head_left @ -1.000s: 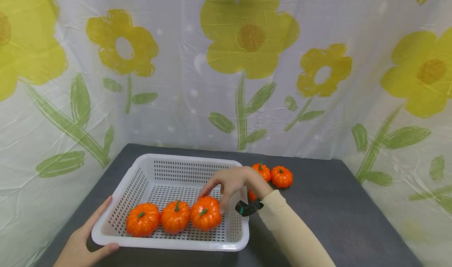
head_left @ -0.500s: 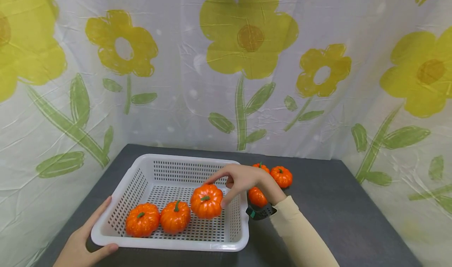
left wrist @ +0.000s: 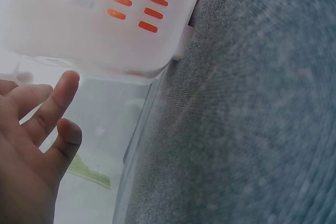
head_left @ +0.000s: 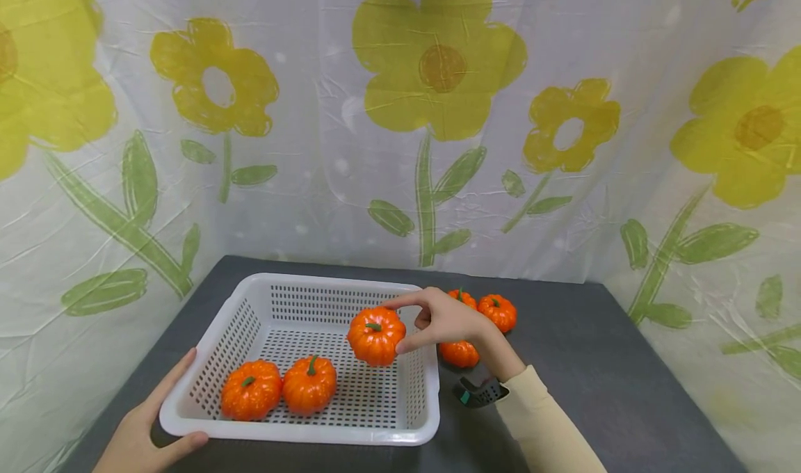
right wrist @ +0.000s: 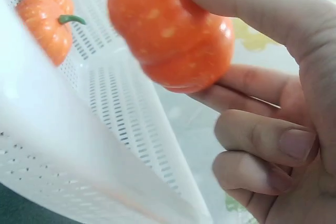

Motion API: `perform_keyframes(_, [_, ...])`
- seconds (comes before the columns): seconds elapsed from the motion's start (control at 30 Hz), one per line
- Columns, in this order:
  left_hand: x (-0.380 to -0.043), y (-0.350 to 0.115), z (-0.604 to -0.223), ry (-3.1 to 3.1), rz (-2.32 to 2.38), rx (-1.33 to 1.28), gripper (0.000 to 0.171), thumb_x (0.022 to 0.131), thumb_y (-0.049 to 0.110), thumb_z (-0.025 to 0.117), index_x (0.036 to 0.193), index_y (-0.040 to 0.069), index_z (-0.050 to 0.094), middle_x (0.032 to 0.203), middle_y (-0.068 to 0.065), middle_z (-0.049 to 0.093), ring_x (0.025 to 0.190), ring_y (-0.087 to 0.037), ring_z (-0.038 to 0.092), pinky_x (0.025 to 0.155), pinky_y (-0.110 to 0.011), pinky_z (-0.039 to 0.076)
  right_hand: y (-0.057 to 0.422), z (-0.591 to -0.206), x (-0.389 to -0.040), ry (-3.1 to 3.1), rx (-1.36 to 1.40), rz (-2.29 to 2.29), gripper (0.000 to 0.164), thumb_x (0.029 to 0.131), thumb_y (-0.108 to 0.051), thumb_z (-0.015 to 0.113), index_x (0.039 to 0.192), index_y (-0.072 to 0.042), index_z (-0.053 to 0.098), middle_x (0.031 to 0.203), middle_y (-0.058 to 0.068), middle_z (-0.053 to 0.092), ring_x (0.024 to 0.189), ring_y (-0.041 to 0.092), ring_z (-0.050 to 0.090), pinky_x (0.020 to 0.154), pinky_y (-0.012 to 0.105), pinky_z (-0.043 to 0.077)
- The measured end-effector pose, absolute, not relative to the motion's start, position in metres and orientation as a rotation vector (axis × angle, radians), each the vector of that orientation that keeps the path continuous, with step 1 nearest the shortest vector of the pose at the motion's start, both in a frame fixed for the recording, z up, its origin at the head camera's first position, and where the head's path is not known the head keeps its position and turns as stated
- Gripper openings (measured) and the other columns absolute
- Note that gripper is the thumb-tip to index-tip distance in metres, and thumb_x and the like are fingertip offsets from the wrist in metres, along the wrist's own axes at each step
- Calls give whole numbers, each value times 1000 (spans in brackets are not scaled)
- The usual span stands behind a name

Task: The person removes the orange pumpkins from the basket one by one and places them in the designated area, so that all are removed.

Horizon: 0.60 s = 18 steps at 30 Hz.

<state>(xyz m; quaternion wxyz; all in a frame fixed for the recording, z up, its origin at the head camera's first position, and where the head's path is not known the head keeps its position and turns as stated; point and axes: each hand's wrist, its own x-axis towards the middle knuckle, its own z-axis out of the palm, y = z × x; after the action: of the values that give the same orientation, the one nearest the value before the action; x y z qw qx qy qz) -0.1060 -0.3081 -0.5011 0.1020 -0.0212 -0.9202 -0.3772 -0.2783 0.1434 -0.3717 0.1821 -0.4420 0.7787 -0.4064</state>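
My right hand [head_left: 447, 318] pinches a small orange pumpkin [head_left: 376, 336] between thumb and fingers, raised over the right part of a white perforated plastic basket [head_left: 300, 433]. In the right wrist view the thumb lies across the pumpkin [right wrist: 168, 35], with fingers beneath it and the other two curled in. Two more pumpkins, a left one [head_left: 252, 389] and a right one [head_left: 309, 385], sit side by side at the basket's front left. My left hand [head_left: 142, 428] rests at the basket's front left corner, its fingers extended along the side and its thumb by the front rim.
To the right of the basket on the dark table [head_left: 582, 375] are a far-right pumpkin [head_left: 497, 312], a nearer pumpkin [head_left: 459, 353] and one partly hidden behind my right hand [head_left: 463, 297]. A white curtain [head_left: 313, 181] printed with yellow flowers surrounds the table.
My right hand has lifted the pumpkin off the basket's floor and moved it up and slightly right. The left hand and the two other pumpkins in the basket have stayed put.
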Motion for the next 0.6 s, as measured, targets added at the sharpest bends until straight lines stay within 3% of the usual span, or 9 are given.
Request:
perform_keyframes(0.1, [-105,-307,-500,-2703,-1101,-61,112,84,26,89,171,16,20,156,-31,48,109,23,36,91,-81,46,148,-374,-274,2255,-1215,-1187,65,87,-19,86,147,-9,64,57,-7,25,48,14,21,49,24,27])
perform_keyframes(0.23, [-105,-307,-500,-2718,-1120,-45,111,85,27,88,172,18,18,156,-31,47,108,23,36,92,-82,44,155,-377,-267,2318,-1145,-1242,65,87,-22,86,147,-9,64,57,-8,27,47,13,22,47,24,28])
perform_keyframes(0.37, [-107,-308,-501,-2739,-1141,-36,112,87,28,87,172,15,15,157,-36,43,115,-4,58,93,-84,40,161,-382,-262,2382,-1054,-1313,65,87,-23,87,147,-11,64,55,-9,27,47,11,22,47,23,29])
perform_keyframes(0.4, [-107,-308,-501,-2741,-1142,-36,112,87,28,87,172,15,15,157,-37,43,118,-16,62,93,-84,39,163,-383,-260,2393,-1021,-1335,66,87,-23,87,147,-11,64,55,-9,27,47,10,22,47,23,29])
perform_keyframes(0.47, [-108,-308,-500,-2744,-1137,-26,112,87,28,87,172,15,15,156,-37,43,118,-22,63,93,-84,39,167,-385,-256,2419,-952,-1379,67,87,-23,87,148,-10,62,54,-9,27,47,10,23,47,23,29])
perform_keyframes(0.6, [-108,-308,-501,-2742,-1165,-17,111,88,29,86,172,18,14,158,-35,43,114,6,52,92,-85,39,173,-390,-249,2474,-803,-1466,69,88,-24,87,150,-6,60,54,-9,27,45,10,26,46,23,30])
